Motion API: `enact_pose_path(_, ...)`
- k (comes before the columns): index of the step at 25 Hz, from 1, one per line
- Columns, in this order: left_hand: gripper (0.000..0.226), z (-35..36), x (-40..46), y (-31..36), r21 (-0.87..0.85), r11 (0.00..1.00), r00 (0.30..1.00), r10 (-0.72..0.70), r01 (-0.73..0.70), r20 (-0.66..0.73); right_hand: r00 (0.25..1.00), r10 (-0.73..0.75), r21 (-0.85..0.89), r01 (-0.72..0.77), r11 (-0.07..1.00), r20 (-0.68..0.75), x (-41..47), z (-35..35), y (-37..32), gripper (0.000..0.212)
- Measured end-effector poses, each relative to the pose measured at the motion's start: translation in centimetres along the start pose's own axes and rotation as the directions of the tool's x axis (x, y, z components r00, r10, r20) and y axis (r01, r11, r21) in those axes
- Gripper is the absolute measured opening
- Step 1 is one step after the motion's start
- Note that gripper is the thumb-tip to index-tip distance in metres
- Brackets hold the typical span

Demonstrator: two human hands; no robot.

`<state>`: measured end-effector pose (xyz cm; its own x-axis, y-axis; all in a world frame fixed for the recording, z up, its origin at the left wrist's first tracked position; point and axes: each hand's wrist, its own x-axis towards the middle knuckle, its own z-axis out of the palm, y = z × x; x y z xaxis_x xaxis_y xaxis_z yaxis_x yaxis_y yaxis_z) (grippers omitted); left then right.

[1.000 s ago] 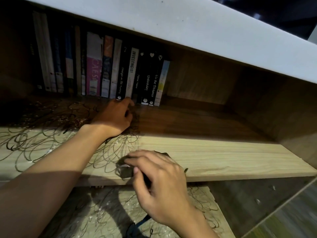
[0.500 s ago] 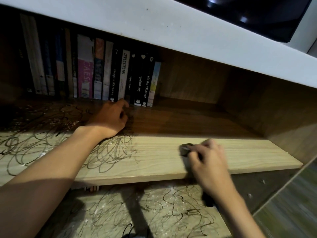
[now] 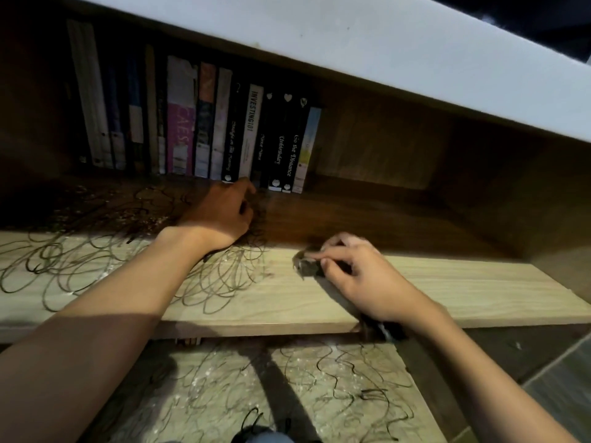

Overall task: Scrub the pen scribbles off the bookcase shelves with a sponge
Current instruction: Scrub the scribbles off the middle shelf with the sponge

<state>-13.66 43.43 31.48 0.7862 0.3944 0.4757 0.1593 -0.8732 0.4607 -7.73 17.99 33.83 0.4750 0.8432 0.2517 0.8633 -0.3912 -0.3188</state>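
**Sponge working the middle shelf, scribbles waiting at nine o'clock**

The right hand [image 3: 361,276] is pinching a small dark sponge [image 3: 308,265] against the front strip of the light wood shelf [image 3: 463,292], its grip clamped on the sponge, thumb and fingertips bearing down. The sponge is sitting near the shelf's middle, on wood that is looking bare.

The pen scribbles [image 3: 105,266] are lying at nine o'clock from the sponge, looping across the shelf's left half; likely that is where the scrubbing is heading.

The left hand [image 3: 220,215] is resting knuckles-up deeper in the shelf, at ten o'clock from the sponge, fingers curled at the foot of the row of books [image 3: 204,123]. It seems to be bracing the person's lean; whether it is holding anything, I cannot tell.

The lower shelf [image 3: 287,388], at six o'clock, is carrying more scribbles with pale specks, so much of the job is looking undone.
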Motion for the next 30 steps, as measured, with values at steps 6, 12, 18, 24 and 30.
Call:
enact_pose_path(6, 0.034, 0.2, 0.0, -0.4, -0.006, 1.000, 1.000, -0.030, 0.030, 0.002, 0.928, -0.346, 0.086, 0.337, 0.938, 0.137, -1.2, 1.6, -4.8, 0.032)
enact_pose_path(12, 0.034, -0.1, 0.1, -0.4, -0.001, 0.999, 0.999, -0.037, 0.037, -0.017, 0.990, -0.095, -0.102, 0.106, 0.989, 0.102, 3.5, -0.8, 2.3, 0.035)
enact_pose_path(18, 0.037, -0.1, 0.6, -0.3, 0.043, 0.999, 1.000, 0.012, -0.011, -0.024, 0.850, -0.493, 0.238, 0.448, 0.862, 0.185, -1.0, 1.2, -2.9, 0.040)
enact_pose_path(24, 0.033, -0.6, 0.4, -0.1, 0.114, 0.993, 0.999, -0.005, 0.010, -0.044, 0.965, -0.254, 0.028, 0.253, 0.967, 0.062, 2.9, 0.3, -0.3, 0.043)
enact_pose_path(30, 0.033, -0.7, 0.2, 0.2, 0.102, 0.995, 0.999, 0.011, -0.008, -0.031, 0.880, -0.441, 0.278, 0.386, 0.880, 0.176, -1.7, 0.9, -3.1, 0.048)
